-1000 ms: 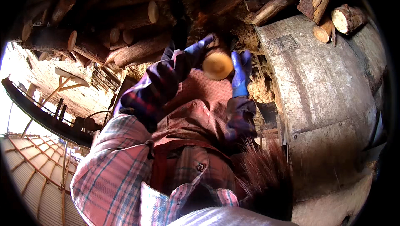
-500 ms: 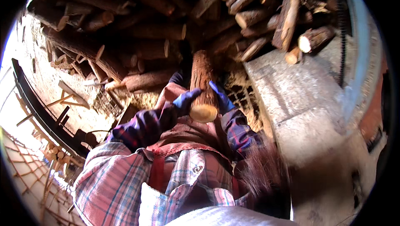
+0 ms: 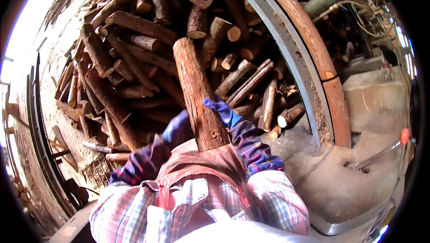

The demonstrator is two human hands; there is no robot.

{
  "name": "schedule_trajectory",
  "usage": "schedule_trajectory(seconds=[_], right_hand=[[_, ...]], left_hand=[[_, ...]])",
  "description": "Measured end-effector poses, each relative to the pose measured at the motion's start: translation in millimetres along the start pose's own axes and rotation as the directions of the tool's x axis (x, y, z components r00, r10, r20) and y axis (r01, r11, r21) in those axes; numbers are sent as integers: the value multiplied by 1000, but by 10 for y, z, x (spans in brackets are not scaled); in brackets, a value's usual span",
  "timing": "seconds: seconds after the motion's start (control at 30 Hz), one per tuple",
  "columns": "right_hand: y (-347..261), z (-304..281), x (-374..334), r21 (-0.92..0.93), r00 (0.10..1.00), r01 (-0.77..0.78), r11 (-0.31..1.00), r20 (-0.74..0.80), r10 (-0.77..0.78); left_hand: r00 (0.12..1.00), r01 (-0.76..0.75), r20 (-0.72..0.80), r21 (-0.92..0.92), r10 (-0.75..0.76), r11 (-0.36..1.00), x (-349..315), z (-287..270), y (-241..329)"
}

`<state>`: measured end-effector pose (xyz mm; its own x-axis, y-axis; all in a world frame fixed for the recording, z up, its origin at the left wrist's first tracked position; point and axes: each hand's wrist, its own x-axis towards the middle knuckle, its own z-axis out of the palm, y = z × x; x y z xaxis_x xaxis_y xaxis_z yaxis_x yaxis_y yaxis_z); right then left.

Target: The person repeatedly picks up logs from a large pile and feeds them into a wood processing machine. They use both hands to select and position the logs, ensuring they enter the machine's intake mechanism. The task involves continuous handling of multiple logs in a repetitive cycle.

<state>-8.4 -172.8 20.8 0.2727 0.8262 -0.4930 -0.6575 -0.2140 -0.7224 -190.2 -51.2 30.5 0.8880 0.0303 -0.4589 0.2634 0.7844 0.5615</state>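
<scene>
A thick bark-covered log (image 3: 196,95) stands up in front of my chest, its lower end against the red apron (image 3: 224,160). On its left side is my left hand (image 3: 177,129), in a blue glove, closed on the log with the fingers mostly hidden behind it. From the other side, my right hand (image 3: 222,112), gloved in blue too, grips the log with the thumb across the bark. The top of the log leans slightly left, toward the woodpile.
A large heap of cut logs (image 3: 143,30) fills the area ahead. To the right a blue-grey metal rail (image 3: 286,50) runs beside a long debarked log (image 3: 309,41). A lever with an orange knob (image 3: 404,136) rises from a worn metal surface (image 3: 313,176).
The view has swung right and up, bringing the rail and lever into sight. The log, still between both hands, has been raised and now points upward, its pale cut end out of sight.
</scene>
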Motion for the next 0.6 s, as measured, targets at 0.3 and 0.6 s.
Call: schedule_trajectory(seconds=[0.3,0.6], right_hand=[[-656,95,-336,-619,916,296,728,-31,-399],[-2137,-747,183,-231,824,532,815,-80,-561]], left_hand=[[985,-96,-171,-370,34,924,1361,334,1081],[898,-424,95,-73,429,903,2675,1737,2439]])
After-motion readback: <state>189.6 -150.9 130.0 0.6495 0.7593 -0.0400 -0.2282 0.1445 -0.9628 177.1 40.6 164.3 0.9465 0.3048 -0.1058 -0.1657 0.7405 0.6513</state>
